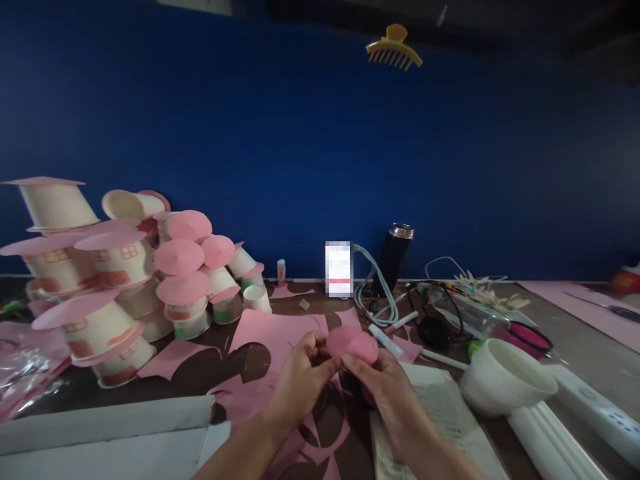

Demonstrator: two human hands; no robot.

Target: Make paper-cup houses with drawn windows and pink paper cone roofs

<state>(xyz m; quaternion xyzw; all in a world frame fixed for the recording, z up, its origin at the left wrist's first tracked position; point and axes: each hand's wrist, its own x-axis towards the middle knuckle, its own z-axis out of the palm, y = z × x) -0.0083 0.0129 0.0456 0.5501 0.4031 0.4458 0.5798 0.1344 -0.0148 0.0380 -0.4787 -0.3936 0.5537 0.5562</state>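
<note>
your hands pinch a pink disc (353,343)
left hand (305,373) and right hand (393,390) half-curled on its edge, paper scraps (280,333) just below them.

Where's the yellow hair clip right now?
In the head view, the yellow hair clip is right of centre near the top, against the dark background above the black bottle.

A yellow claw clip (395,48) shows high against the blue wall (250,147). Below, a black flask (393,263) stands beside a looped pale cable (393,303); a white power strip (593,403) lies at lower right.
</note>
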